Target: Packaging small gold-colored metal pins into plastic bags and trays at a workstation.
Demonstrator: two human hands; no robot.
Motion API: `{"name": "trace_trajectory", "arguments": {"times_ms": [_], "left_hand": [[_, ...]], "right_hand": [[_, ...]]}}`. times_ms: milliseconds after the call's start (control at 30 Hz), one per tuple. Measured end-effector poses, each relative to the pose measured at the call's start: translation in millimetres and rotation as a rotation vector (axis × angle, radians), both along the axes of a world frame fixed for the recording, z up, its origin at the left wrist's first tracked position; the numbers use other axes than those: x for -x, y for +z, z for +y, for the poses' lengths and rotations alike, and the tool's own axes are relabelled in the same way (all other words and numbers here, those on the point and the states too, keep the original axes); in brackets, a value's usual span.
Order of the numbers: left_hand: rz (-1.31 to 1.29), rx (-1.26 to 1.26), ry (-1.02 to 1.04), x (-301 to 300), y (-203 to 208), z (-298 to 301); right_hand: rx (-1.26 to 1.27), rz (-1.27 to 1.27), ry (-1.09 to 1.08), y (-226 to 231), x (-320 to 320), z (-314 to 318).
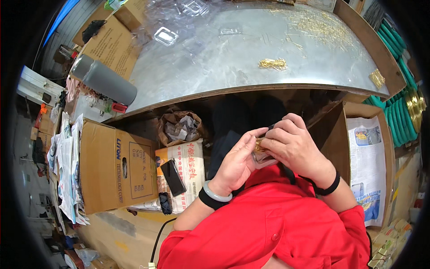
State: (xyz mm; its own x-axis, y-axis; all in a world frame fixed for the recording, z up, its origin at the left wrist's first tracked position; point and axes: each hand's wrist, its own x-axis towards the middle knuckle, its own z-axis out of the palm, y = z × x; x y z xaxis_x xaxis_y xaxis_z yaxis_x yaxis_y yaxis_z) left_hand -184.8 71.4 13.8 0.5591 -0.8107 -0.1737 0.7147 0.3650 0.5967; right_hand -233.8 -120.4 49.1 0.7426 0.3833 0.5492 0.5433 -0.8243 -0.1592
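Close to my red shirt, both hands are together round a small clear plastic case (262, 161). My left hand (235, 167) cradles it from the left, thumb along its upper side. Curled over its right side are the fingers of my right hand (298, 145), hiding much of it. Gold wire pieces (258, 144) show between the hands, at the case's upper part; their exact shape is hidden. On the metal-topped table (197, 76) ahead lies a bundle of gold wire pieces (272, 64), with a loose heap of thin gold wires (320, 29) farther back.
Clear plastic cases (165, 36) lie at the table's far left, near a grey bottle (105, 80). Another gold bundle (377, 78) is at the right edge. Left of me are a cardboard box (101, 166) and a phone (173, 177); at right, a newspaper-lined box (367, 166).
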Motion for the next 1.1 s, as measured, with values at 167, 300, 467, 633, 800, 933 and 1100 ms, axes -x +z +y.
{"name": "trace_trajectory", "arguments": {"times_ms": [167,300,467,633,800,933,1100], "left_hand": [[-0.022,-0.073,-0.061,-7,4,0],[0.006,-0.09,-0.038,-11,8,-10],[0.038,0.017,0.03,-13,2,-19],[0.052,0.098,0.049,-19,0,-22],[0.096,0.068,0.129,-25,8,-25],[0.022,0.075,0.147,-40,4,-24],[0.013,0.059,0.204,-45,-3,-26]], "right_hand": [[-0.025,0.127,0.101,1,6,-15],[-0.134,0.137,0.073,-7,2,-19],[-0.132,0.126,-0.111,-13,11,-13],[-0.138,0.095,-0.157,-22,12,-14],[-0.055,0.178,-0.092,-19,0,-11],[-0.229,0.004,-0.176,-26,-13,-10],[-0.694,0.177,-0.266,-35,-45,5]]}}
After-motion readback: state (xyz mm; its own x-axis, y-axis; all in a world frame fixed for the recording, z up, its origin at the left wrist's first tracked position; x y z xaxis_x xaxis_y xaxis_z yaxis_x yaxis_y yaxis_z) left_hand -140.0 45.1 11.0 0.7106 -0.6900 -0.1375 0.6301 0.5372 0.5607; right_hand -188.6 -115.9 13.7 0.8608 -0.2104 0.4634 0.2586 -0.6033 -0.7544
